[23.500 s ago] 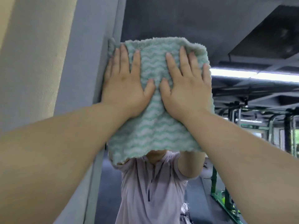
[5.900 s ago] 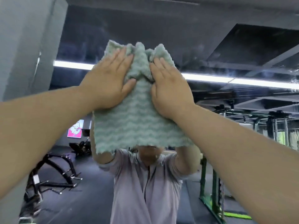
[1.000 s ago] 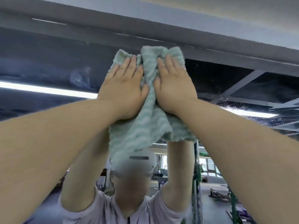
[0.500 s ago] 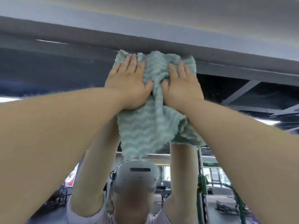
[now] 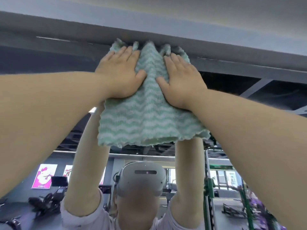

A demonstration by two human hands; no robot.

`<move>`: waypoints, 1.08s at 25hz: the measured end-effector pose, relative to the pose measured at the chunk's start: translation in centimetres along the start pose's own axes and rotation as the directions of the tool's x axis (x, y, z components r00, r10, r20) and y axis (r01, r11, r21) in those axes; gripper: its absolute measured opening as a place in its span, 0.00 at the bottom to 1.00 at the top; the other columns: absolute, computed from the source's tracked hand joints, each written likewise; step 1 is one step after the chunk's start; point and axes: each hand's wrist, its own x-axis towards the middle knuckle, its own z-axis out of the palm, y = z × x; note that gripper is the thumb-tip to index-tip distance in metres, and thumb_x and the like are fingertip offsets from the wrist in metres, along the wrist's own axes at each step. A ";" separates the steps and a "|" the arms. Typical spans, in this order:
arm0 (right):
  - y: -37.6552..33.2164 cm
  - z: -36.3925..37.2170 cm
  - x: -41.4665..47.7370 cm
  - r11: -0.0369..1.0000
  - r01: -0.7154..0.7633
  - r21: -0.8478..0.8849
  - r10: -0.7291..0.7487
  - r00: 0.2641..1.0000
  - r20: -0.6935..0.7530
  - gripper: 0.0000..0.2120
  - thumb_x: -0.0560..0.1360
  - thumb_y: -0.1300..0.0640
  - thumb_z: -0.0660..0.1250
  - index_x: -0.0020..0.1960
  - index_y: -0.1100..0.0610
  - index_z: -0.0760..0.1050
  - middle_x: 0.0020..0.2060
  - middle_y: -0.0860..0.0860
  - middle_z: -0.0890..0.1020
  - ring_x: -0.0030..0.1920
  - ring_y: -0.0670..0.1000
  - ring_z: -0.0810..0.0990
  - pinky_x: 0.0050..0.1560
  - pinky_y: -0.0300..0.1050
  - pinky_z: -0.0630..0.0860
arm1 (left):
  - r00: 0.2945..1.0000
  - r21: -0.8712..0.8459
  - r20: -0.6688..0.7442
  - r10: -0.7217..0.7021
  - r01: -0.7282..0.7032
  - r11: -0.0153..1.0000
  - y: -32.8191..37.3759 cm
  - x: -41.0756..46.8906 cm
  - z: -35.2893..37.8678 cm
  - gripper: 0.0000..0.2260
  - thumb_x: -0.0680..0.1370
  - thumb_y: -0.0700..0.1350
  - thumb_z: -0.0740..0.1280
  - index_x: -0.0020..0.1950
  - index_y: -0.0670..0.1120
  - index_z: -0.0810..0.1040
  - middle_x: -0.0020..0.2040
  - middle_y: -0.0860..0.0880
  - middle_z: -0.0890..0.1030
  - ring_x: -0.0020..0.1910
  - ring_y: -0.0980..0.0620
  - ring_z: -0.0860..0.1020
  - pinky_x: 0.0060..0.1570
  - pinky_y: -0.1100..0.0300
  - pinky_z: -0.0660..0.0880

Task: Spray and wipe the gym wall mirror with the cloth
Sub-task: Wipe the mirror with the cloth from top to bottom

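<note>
Cloth (image 5: 149, 113) is jammed right up against the top frame (image 5: 49, 29) of the mirror (image 5: 41, 63), so you're pretty much at the limit of the glass here. Its upper edge is bunched into little peaks touching the frame. The rest hangs straight down, long axis running away from the frame toward your reflection below.

Grip-wise, neither hand is actually holding anything. Your left hand (image 5: 121, 75) and right hand (image 5: 181, 82) are both flat on the cloth, fingers straight and pointing up at the frame, palms pressing the fabric into the glass. The thumbs angle in toward each other with a ridge of cloth puckered between them. Both sets of fingertips sit just below the frame, about level, so neither hand is really the nearer one.

What matters for the next move, I reckon, is that there's nowhere left to go toward the frame. The glass is all below it or off along it to either side. The cloth trails down from the frame under your palms, so pulling both hands straight down should let it follow flat. Sliding sideways along the frame looks more likely to roll the loose lower edge, since only the upper half is pinned. My guess is you're mid-wipe on the top strip, with plenty of glass below the frame left to do.
</note>
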 end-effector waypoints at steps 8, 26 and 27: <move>-2.4 0.8 -10.5 0.994 0.102 0.037 -0.103 0.994 0.026 0.33 0.77 0.39 0.41 0.80 0.51 0.47 0.79 0.52 0.48 0.78 0.50 0.45 0.77 0.50 0.43 | 0.994 -0.059 -0.030 0.100 -0.102 0.993 2.9 -9.7 1.4 0.30 0.79 0.59 0.43 0.80 0.49 0.49 0.80 0.48 0.52 0.78 0.51 0.49 0.76 0.51 0.45; -4.6 3.4 -32.6 0.968 0.202 0.150 -0.208 0.978 0.027 0.28 0.78 0.52 0.53 0.76 0.59 0.59 0.76 0.57 0.60 0.77 0.53 0.56 0.77 0.52 0.52 | 0.985 -0.011 0.064 0.160 -0.159 0.987 11.0 -33.3 3.2 0.31 0.76 0.51 0.53 0.75 0.34 0.59 0.74 0.34 0.62 0.76 0.39 0.58 0.75 0.45 0.51; -2.4 3.0 -33.0 0.984 0.148 0.102 -0.155 0.986 0.059 0.29 0.78 0.51 0.51 0.77 0.60 0.57 0.77 0.58 0.58 0.77 0.54 0.54 0.77 0.52 0.51 | 0.981 -0.019 0.065 0.182 -0.181 0.983 12.4 -32.4 3.4 0.31 0.77 0.52 0.53 0.75 0.35 0.60 0.75 0.34 0.61 0.76 0.39 0.58 0.75 0.45 0.51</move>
